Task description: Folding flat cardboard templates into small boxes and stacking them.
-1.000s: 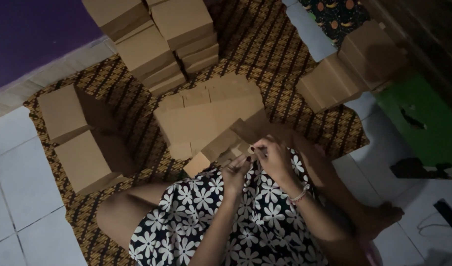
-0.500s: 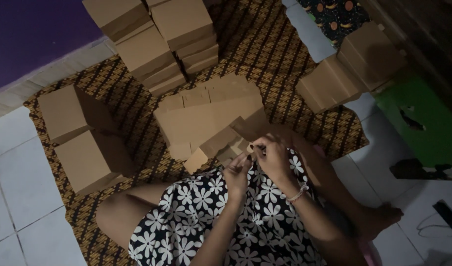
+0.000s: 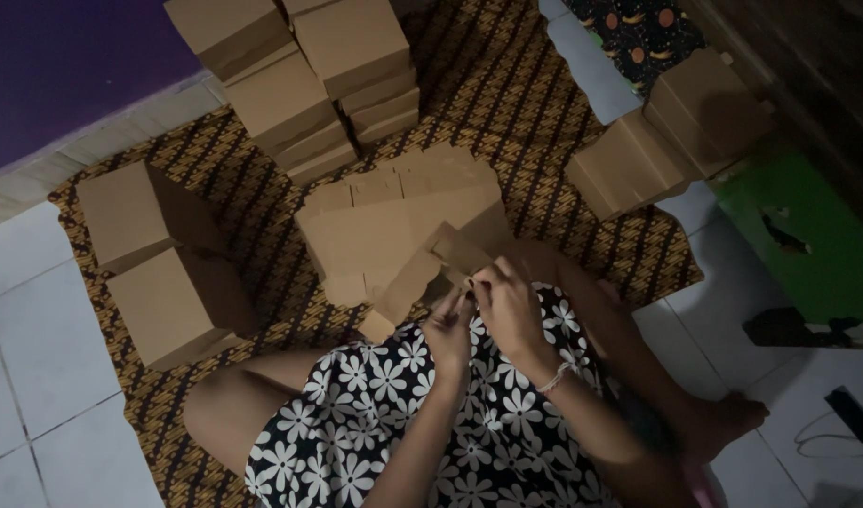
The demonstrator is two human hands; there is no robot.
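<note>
Since the earlier frames, both hands have drawn slightly closer over the lap, and the flat cardboard blank [image 3: 430, 268] has tilted a little more upright; everything else on the mat is unchanged.

Head view. Left hand [image 3: 447, 329] is closed narrowly, fingers pinching the blank's near flap; right hand [image 3: 509, 306] is curled over the same flap from the other side, also gripping it. The blank lies just before the knees, at the near edge of a pile of unfolded blanks [image 3: 403, 212]. Relative to that pile: assembled brown boxes are stacked beyond it [image 3: 304, 66], two more boxes [image 3: 154, 259] sit to its left near the mat's border, and a further group [image 3: 671, 136] stands to its right. Bare patterned mat [image 3: 262, 216] shows between the pile and the left boxes. White floor tiles [image 3: 36, 376] begin past the mat's left edge.
</note>
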